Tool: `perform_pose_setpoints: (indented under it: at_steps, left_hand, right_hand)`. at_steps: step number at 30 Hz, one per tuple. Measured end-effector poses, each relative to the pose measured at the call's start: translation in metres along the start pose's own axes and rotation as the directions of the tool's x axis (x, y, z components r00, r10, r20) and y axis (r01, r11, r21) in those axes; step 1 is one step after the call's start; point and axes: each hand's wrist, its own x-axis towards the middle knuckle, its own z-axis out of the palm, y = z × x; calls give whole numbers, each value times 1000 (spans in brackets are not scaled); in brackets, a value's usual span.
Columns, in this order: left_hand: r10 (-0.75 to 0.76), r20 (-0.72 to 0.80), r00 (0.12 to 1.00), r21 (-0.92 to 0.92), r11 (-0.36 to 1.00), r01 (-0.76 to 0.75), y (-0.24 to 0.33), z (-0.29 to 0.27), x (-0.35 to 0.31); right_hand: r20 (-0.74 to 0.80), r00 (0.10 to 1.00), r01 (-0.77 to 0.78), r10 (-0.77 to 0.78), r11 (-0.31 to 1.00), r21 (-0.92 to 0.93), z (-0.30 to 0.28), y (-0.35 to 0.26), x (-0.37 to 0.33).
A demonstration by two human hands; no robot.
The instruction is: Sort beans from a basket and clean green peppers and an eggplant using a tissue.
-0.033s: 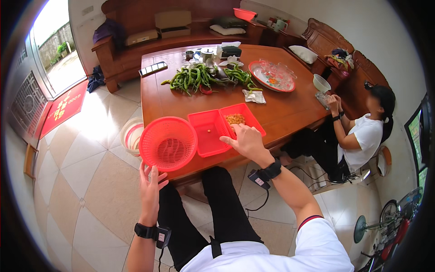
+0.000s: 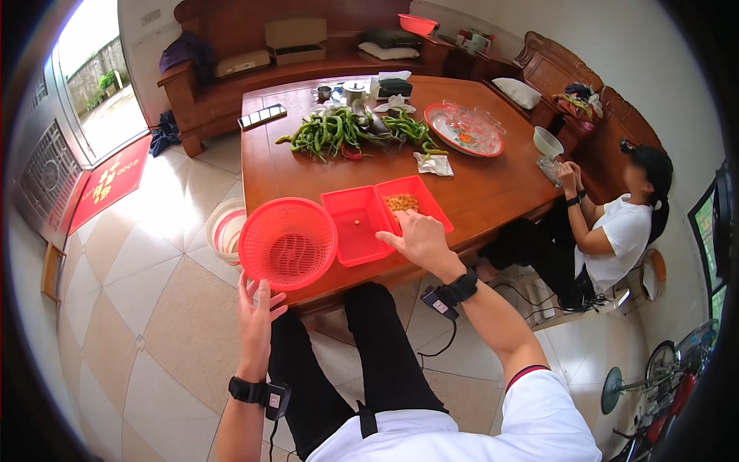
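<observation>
A round red plastic basket [image 2: 286, 219] with slotted sides stands at the table's near left edge. My left hand [image 2: 256, 319] is beside its near rim, fingers apart; whether the fingertips touch it I cannot tell. To the basket's right is a red rectangular tray [image 2: 363, 248] with one small pale piece [image 2: 356, 222] in it. Joined to or touching that is a second red tray [image 2: 428, 203], holding a heap of small yellow-orange kernels or beans [image 2: 401, 202]. Over its near left part reaches my right hand [image 2: 422, 240], thumb spread out and fingertips partly hidden beside the heap.
Green chili peppers [image 2: 331, 132] are piled across the table [image 2: 277, 173], with a crumpled tissue [image 2: 433, 164] and a patterned plate [image 2: 493, 146] on their right. A phone [image 2: 262, 116] lies far left. A bucket [image 2: 225, 231] stands on the floor; a person [image 2: 616, 223] sits at right.
</observation>
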Motion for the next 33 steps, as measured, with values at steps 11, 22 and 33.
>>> perform_pose_setpoints:
  at_steps: [11, 22, 33]
  left_hand:
    - [21, 82, 996, -91, 996, -13, 7, -3, 17]
    - [32, 19, 999, -44, 999, -31, 17, -15, 13]
    - [-8, 78, 997, -33, 999, 11, 30, -6, 2]
  right_hand:
    - [38, 999, 25, -28, 997, 71, 12, 15, 1]
    - [54, 997, -47, 47, 999, -3, 4, 34, -7]
    - [-85, 996, -21, 31, 993, 118, -23, 28, 2]
